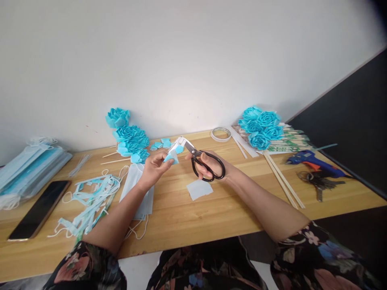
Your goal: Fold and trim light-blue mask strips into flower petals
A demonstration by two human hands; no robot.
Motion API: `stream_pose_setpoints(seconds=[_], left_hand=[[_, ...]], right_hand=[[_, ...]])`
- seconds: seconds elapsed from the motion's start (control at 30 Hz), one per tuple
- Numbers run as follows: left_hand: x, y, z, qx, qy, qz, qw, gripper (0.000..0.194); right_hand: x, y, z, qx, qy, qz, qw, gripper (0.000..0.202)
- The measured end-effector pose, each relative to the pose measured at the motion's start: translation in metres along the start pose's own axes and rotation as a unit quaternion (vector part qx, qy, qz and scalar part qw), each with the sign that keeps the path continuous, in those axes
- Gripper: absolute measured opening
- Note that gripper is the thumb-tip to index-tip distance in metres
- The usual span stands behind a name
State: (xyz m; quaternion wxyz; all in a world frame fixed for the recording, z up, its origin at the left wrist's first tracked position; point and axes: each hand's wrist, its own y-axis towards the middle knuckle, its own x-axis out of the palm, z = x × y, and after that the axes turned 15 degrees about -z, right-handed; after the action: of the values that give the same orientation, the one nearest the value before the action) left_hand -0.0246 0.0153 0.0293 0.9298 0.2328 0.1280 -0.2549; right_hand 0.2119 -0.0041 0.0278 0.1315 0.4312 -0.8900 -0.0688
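Note:
My left hand (157,166) pinches a small light-blue piece of fabric (172,157) over the middle of the table. To its right, my right hand (208,164) grips black-handled scissors (196,153), their blades pointing up and left toward the fabric. Whether the blades touch the fabric is hard to tell. Cut blue pieces (162,143) lie behind my left hand. Below the scissors, a pale square piece (199,189) rests on the table. An unfolded mask (147,201) lies partly under my left forearm.
Blue flowers (132,139) stand at the back left, with more (261,125) at the back right. Masks (33,173), a phone (39,209) and cut strips (90,201) lie left. A tape roll (220,134), sticks (282,179), a glue gun (314,161) and keys (320,181) lie right.

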Motion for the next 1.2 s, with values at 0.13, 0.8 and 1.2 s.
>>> stream_pose_setpoints(seconds=[0.13, 0.8, 1.2], left_hand=[[-0.002, 0.001, -0.007, 0.002, 0.039, -0.007, 0.999, 0.033], [0.016, -0.004, 0.008, 0.092, 0.218, -0.09, 0.967, 0.017], [0.017, -0.007, 0.008, 0.082, 0.241, -0.114, 0.96, 0.019]], right_hand=[[-0.002, -0.005, -0.011, -0.015, -0.004, -0.006, 1.0, 0.07], [0.001, 0.004, -0.008, -0.011, -0.367, 0.288, 0.884, 0.037], [0.001, 0.004, -0.004, 0.003, -0.412, 0.286, 0.865, 0.032]])
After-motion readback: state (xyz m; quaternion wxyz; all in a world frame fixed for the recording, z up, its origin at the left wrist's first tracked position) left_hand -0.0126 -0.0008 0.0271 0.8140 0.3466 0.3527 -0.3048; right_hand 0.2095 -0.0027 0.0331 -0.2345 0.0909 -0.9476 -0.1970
